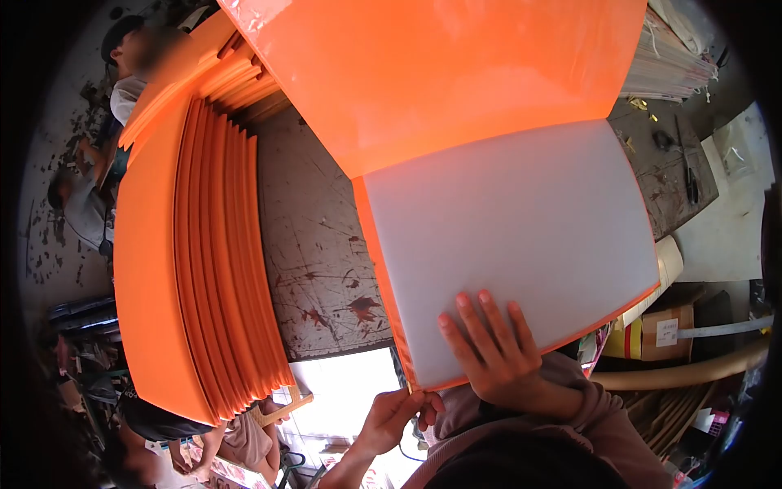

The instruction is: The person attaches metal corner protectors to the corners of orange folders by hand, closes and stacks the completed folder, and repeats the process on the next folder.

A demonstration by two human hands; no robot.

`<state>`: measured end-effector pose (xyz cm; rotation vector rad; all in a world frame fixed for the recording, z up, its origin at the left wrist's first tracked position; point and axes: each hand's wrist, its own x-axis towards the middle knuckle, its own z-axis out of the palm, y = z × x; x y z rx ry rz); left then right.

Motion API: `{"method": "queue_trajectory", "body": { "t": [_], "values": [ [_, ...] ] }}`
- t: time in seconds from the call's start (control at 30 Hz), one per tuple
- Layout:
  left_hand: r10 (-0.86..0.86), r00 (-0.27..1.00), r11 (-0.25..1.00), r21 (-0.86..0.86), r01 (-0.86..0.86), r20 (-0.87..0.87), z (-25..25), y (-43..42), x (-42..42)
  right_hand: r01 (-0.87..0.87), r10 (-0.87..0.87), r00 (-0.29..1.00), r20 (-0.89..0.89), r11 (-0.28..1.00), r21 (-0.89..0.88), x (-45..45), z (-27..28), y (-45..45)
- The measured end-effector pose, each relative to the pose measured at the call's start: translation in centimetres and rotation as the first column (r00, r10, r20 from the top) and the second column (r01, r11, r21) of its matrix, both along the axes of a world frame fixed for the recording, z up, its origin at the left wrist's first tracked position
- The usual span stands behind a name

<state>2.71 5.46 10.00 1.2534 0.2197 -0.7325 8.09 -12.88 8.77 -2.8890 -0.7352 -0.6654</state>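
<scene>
A pale grey flat pad lies in front of me, with a glossy orange cover folded open beyond it. The cover's orange edging runs along the pad's left and near sides. My right hand rests flat on the pad near its front edge, fingers spread, holding nothing. At the near left corner, my left hand pinches the edge of the orange cover between thumb and fingers. Part of that grip is hidden by the fingers.
A tall stack of orange covers stands to the left on the dark, scratched table. Scissors lie at the right. Bundled sheets sit behind them, and a cardboard box is low right. Other people are at the left.
</scene>
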Motion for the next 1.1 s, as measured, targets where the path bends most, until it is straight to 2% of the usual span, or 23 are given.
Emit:
{"method": "queue_trajectory", "body": {
  "t": [0.17, 0.3, 0.37, 0.5, 0.7, 0.77, 0.87, 1.1],
  "values": [
    [0.060, 0.997, 0.997, 0.060, -0.057, -0.053, 0.8, -1.0, -0.4, -0.034, 0.034, 0.999, 0.008, 0.999, 0.003, 0.1, 0.1, -0.3],
    [0.036, 0.994, 0.995, 0.092, -0.027, -0.104, 1.1, -1.0, -0.1, -0.037, 0.037, 0.999, 0.013, 0.999, 0.011, 0.1, 0.1, -0.2],
    [0.135, 0.981, 0.984, -0.098, -0.149, -0.137, 0.5, -1.0, -0.6, -0.024, 0.024, 1.000, 0.010, 1.000, -0.003, 0.0, 0.2, 0.0],
    [0.164, 0.982, 0.982, -0.077, -0.171, -0.095, 0.4, -1.3, -0.6, -0.033, 0.033, 0.999, 0.022, 0.999, -0.013, 0.0, 0.1, -0.1],
    [0.006, 0.996, 0.999, -0.054, -0.001, 0.093, -1.1, 0.0, 0.1, -0.038, 0.039, 0.999, 0.019, 0.999, -0.019, 0.0, 0.3, -0.3],
    [-0.035, 0.972, 0.999, -0.008, 0.038, 0.234, -1.4, 0.2, 0.1, -0.037, 0.039, 0.999, 0.028, 0.998, -0.060, 0.0, 0.1, -0.5],
    [-0.068, 0.975, 0.997, 0.050, 0.059, 0.212, -1.0, 0.4, 0.4, -0.039, 0.039, 0.999, 0.002, 0.999, -0.029, -0.2, -0.1, -0.5],
    [-0.080, 0.985, 0.995, 0.069, 0.070, 0.154, -0.1, 0.3, 0.9, -0.047, 0.047, 0.999, -0.002, 0.999, -0.015, 0.0, -0.2, -0.4]
  ]
}}
